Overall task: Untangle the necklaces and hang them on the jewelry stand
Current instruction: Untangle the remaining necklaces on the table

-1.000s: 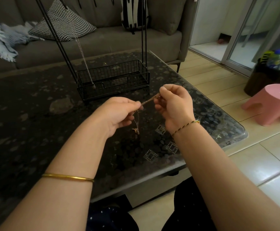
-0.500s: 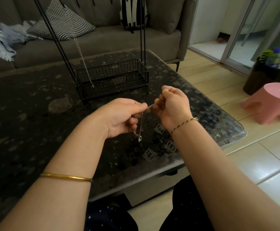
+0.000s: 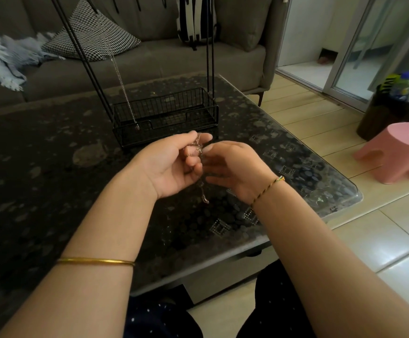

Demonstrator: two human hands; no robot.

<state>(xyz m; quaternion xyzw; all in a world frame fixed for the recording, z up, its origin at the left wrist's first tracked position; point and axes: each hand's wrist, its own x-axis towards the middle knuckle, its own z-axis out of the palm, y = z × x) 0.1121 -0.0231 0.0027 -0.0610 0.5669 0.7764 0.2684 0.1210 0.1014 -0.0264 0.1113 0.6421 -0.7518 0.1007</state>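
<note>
Head view, looking down: both hands are up over the dark glass-topped table (image 3: 52, 167), working close together just in front of the jewelry stand (image 3: 164, 115). The left hand (image 3: 171, 164) is palm-up with curled fingers, thumb and forefinger pinching the tangled necklaces (image 3: 197, 148). A loose end (image 3: 204, 197) dangles below, between the wrists, above the tabletop. The right hand (image 3: 232, 169) has its thumb tip against the knot and its fingers loosely extended underneath; whether it actually pinches the chain cannot be told.

One silver chain (image 3: 123, 89) hangs on the stand, its tip down at the front of the wire basket base. The stand's black uprights rise out of frame just beyond the fingertips.

A gold bangle (image 3: 96, 261) sits on the left forearm, a braided bracelet (image 3: 268, 189) on the right wrist. Behind the table is a grey sofa (image 3: 150, 62) with a houndstooth cushion (image 3: 94, 37). Right of the table's rounded corner, a pink stool (image 3: 398, 152) stands on the tiles.

Bare tabletop stretches wide to the left of the stand; the near edge runs under both forearms.
</note>
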